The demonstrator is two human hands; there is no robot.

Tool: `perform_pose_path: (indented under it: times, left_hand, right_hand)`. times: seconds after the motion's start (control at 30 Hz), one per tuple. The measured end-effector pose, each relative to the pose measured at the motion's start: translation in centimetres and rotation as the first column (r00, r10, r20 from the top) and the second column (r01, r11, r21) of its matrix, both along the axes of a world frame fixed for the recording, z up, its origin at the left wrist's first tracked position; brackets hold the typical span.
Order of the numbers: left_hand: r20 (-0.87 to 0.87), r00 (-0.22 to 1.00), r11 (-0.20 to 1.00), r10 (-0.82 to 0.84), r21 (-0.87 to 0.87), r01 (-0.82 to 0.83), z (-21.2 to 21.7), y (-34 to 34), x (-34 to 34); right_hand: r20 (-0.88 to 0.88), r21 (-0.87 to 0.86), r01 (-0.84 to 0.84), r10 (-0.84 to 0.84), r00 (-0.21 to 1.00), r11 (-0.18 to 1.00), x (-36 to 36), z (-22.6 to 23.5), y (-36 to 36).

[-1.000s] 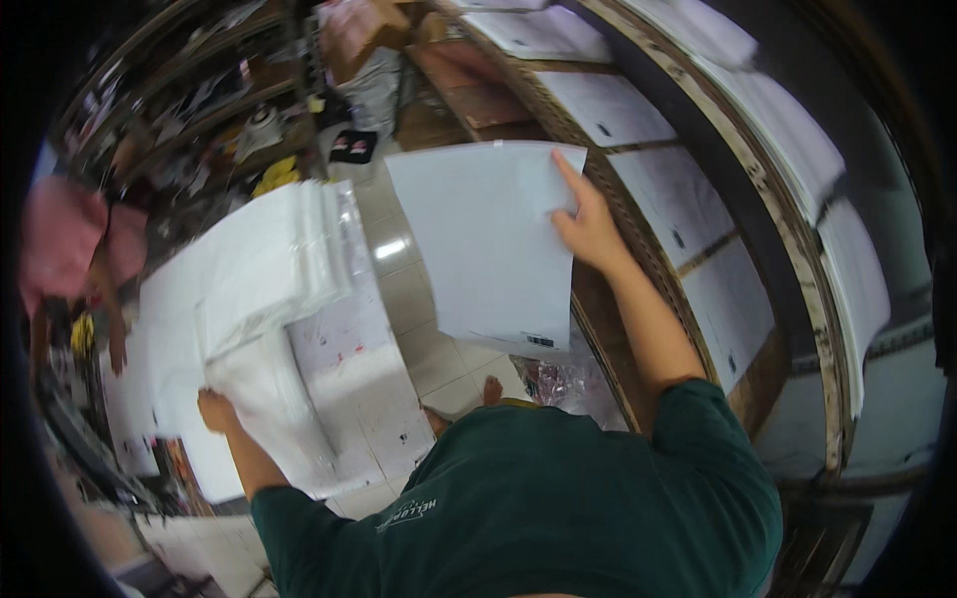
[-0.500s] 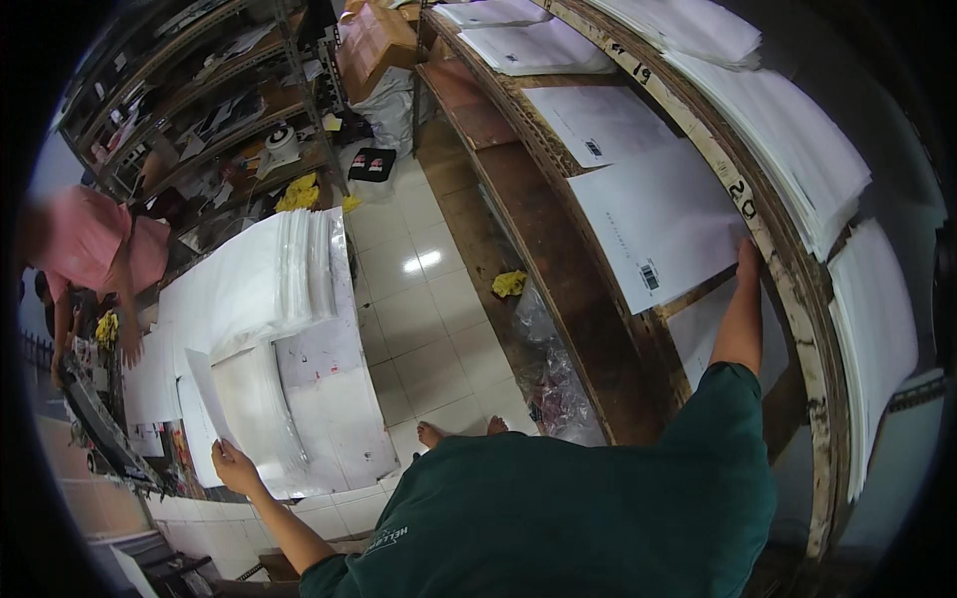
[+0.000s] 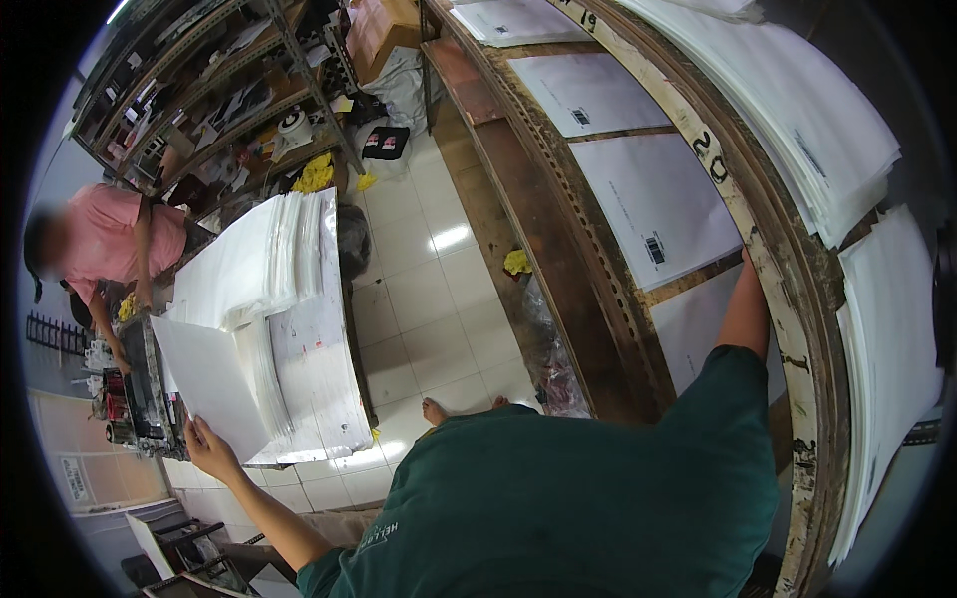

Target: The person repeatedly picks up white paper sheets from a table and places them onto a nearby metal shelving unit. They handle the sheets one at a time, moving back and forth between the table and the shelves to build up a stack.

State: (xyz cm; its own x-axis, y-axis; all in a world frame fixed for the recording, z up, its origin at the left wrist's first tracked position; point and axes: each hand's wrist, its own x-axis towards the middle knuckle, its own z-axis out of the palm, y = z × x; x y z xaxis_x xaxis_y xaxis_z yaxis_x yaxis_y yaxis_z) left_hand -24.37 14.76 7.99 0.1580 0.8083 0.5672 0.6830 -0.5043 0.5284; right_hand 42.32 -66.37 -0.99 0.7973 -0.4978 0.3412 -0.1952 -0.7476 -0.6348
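Observation:
My left hand [image 3: 211, 450] pinches the near edge of a white sheet [image 3: 204, 379], which tilts up over the left table. Beside that sheet, a low stack of white sheets [image 3: 267, 384] and a thicker pile in clear plastic [image 3: 244, 259] lie on the table. To the right, my arm reaches in among the shelves. Only a little of my right hand [image 3: 749, 261] shows at the edge of a printed white sheet [image 3: 653, 204]; its fingers are hidden behind the upper shelf's rim. More printed sheets lie before and behind that one on the same shelf.
The upper shelf's wooden edge [image 3: 710, 154] curves close above my right arm. It carries thick white stacks [image 3: 797, 120]. A person in a pink shirt [image 3: 110, 234] stands at the table's far left side. Tiled floor [image 3: 424, 289] runs between table and shelves.
My left hand has moved slightly left and up, and its sheet now shows more of its face. The printed sheet on the right has settled flatter on the shelf, in line with its neighbours.

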Motion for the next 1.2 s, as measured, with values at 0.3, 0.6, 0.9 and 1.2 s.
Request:
perform_pose_path:
  times: [0.3,0.6,0.9,1.2]
  left_hand:
    - [0.354,0.916,0.975,-0.190,-0.038,0.218,4.3,-3.3,2.5]
    - [0.790,0.550,0.762,-0.270,-0.173,0.624,7.7,-3.8,9.0]
    - [0.795,0.444,0.385,-0.415,-0.289,0.877,6.0,-12.2,23.0]
    - [0.891,0.378,0.134,-0.252,-0.355,0.925,2.9,-16.9,22.8]
  right_hand:
    - [-0.121,-0.104,-0.018,0.005,0.993,0.994,-1.0,-0.4,0.1]
    - [-0.040,-0.292,-0.233,0.231,0.972,0.928,-1.6,5.1,8.5]
    - [0.063,-0.235,-0.949,0.971,-0.229,-0.208,-30.2,17.2,38.9]
    - [-0.006,-0.483,-0.875,0.999,-0.042,-0.040,-38.0,11.8,48.6]
